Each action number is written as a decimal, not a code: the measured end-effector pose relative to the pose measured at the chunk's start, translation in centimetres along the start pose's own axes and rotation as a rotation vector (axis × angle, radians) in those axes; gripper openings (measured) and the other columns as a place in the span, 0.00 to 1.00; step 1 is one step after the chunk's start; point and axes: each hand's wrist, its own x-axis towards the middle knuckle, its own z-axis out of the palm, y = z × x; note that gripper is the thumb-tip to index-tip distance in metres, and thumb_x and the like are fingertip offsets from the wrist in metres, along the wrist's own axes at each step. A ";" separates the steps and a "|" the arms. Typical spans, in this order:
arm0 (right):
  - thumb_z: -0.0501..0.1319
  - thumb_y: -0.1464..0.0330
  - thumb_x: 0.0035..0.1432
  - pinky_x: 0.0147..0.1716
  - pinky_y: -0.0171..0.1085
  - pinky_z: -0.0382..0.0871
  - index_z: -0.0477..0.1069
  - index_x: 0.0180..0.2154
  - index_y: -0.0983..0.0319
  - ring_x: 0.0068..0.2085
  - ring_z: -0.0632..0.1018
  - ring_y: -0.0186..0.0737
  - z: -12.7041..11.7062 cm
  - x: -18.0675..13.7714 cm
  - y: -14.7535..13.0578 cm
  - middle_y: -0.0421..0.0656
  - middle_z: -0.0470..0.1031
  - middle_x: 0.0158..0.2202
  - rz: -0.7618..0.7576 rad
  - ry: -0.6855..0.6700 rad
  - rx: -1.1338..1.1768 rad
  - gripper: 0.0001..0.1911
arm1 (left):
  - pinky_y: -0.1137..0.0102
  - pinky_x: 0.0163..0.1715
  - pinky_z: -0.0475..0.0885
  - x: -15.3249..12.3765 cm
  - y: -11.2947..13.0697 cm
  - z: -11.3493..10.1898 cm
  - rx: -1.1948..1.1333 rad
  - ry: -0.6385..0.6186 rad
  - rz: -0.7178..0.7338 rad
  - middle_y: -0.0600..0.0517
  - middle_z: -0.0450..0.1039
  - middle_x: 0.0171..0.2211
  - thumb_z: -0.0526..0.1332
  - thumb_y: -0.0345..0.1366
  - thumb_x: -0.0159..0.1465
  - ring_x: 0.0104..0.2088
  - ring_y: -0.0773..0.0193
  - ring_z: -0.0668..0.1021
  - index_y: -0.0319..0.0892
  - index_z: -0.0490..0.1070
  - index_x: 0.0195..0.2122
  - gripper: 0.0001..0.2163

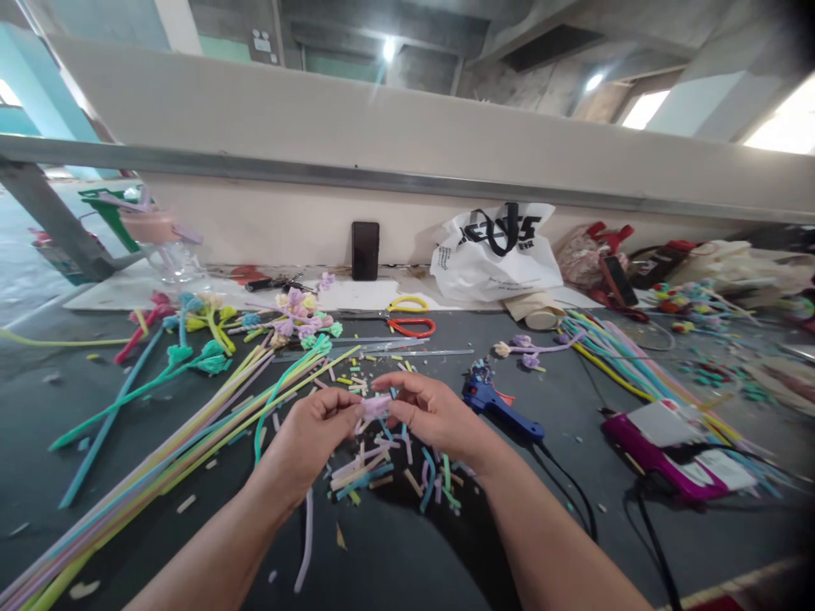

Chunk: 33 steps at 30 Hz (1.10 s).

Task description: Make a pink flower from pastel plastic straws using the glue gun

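Observation:
Both my hands meet over the dark table, pinching one small pink piece of straw [374, 406] between their fingertips. My left hand [313, 434] grips its left end and my right hand [428, 413] grips its right end. Directly under the hands lies a scatter of short cut straw pieces [388, 475] in pink, blue, green and yellow. A bundle of long coloured straws [191, 433] runs diagonally past my left forearm.
A blue glue gun [500, 407] with a black cord lies right of my right hand. Finished straw flowers [210, 335], scissors with red and yellow handles [411, 316], a black phone [365, 250], a white plastic bag [497, 250] and a magenta box [668, 445] surround the work spot.

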 end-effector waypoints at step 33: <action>0.63 0.66 0.49 0.27 0.32 0.66 0.71 0.31 0.65 0.22 0.74 0.31 0.0 0.6 1.2 0.38 0.73 0.20 0.184 -0.030 0.391 0.08 | 0.77 0.22 0.57 0.0 -0.7 0.2 0.062 -0.073 -0.018 0.57 0.66 0.18 0.61 0.39 0.52 0.21 0.72 0.65 0.39 0.73 0.30 0.09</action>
